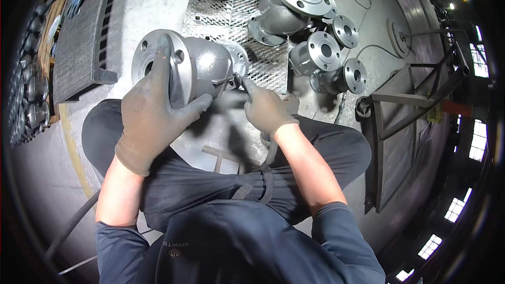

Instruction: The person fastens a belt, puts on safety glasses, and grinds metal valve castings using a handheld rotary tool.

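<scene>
I have the gloved left hand (152, 110) laid over the near side of a grey pipe fitting (210, 63), its fingers stretched up across the front ring (181, 81) and its thumb spread wide to the right; the grip is broad and loose, touching the metal without closing round it. The fitting lies just beyond the knees, on its side, the round front ring turned to the left and the back ring (239, 58) facing right, near a patterned metal sheet (268, 71). My right hand (268, 108), gloved as well, is at the lower edge of that back ring with the fingers curled and one pointing toward it; a thin dark rod (223, 80) shows by the fingertip, but I cannot tell whether the hand has hold of it or how tightly it is closed. A grey hose (271, 153) runs below the right wrist. Farther right stand more pipe fittings (323, 52), a big one (286, 13) behind them. To my left there is a dark metal bench (79, 55) with blue gloves (79, 1) on top.
</scene>
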A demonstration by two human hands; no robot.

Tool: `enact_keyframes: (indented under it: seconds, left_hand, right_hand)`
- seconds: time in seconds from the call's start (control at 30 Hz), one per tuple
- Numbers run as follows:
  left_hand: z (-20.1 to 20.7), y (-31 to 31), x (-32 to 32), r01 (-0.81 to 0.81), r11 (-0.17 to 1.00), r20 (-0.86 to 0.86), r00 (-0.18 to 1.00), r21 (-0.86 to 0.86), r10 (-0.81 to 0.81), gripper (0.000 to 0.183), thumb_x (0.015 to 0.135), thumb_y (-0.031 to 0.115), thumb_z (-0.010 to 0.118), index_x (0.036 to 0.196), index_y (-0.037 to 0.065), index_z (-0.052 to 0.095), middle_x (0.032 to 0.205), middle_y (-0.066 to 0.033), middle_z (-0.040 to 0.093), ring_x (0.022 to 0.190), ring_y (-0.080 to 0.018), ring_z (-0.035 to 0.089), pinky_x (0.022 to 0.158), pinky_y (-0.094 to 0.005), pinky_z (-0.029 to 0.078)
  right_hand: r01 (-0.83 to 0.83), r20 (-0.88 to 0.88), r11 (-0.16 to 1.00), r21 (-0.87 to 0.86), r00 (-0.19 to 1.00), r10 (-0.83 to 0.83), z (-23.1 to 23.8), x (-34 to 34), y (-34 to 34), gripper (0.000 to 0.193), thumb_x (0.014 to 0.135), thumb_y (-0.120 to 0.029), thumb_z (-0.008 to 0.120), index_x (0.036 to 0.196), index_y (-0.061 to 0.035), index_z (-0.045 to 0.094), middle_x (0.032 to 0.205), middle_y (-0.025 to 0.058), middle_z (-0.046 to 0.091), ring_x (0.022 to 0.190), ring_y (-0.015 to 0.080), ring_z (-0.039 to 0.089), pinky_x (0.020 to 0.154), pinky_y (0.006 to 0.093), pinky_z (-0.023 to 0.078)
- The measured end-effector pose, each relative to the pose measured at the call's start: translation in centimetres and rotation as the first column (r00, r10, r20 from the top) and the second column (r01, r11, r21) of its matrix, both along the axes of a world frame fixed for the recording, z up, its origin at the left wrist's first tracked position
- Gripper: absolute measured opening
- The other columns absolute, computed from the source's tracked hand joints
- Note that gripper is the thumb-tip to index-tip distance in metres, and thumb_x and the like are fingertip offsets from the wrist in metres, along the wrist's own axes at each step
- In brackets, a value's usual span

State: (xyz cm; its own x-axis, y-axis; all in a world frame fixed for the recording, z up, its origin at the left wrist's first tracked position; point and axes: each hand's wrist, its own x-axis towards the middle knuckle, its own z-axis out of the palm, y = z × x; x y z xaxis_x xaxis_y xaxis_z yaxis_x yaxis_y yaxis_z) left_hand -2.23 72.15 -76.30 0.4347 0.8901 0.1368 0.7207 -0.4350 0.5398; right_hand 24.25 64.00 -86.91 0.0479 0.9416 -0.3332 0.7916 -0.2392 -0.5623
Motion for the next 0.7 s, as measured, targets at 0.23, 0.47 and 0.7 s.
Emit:
enact_keyframes:
  seconds: [0.23,0.47,0.7]
  left_hand:
    - [0.1,-0.1,0.1,-0.052,0.998,0.016,0.998,-0.040,0.053,0.119,0.081,0.043,0.097,0.175,0.003,0.036,0.132,-0.0300,0.077,0.113,-0.0479,0.079,0.093,-0.0478,0.063]
    - [0.5,0.2,0.2,-0.109,0.991,-0.001,0.994,-0.079,0.110,0.119,0.082,0.045,0.097,0.175,0.001,0.037,0.133,-0.0358,0.075,0.120,-0.0495,0.077,0.097,-0.0483,0.062]
    - [0.9,0.3,0.3,-0.109,0.990,-0.015,0.994,-0.091,0.108,0.122,0.082,0.048,0.097,0.175,0.001,0.036,0.136,-0.0361,0.074,0.125,-0.0490,0.075,0.102,-0.0492,0.060]
  right_hand:
    - [0.071,-0.085,0.997,-0.028,0.994,-0.073,-0.7,-1.3,-0.6,0.065,0.097,-0.007,0.057,0.163,-0.0070,0.056,0.111,0.0362,0.076,0.105,0.0521,0.075,0.099,0.0584,0.058]
    - [0.061,-0.082,0.997,0.045,0.995,-0.057,-1.8,-1.5,-0.2,0.068,0.095,-0.005,0.058,0.163,0.0012,0.054,0.107,0.0365,0.076,0.104,0.0526,0.075,0.099,0.0579,0.058]
    - [0.157,-0.138,0.985,0.065,0.979,-0.147,-1.8,-1.4,-0.1,0.072,0.095,-0.003,0.056,0.167,-0.0052,0.051,0.108,0.0367,0.076,0.104,0.0532,0.074,0.098,0.0571,0.058]
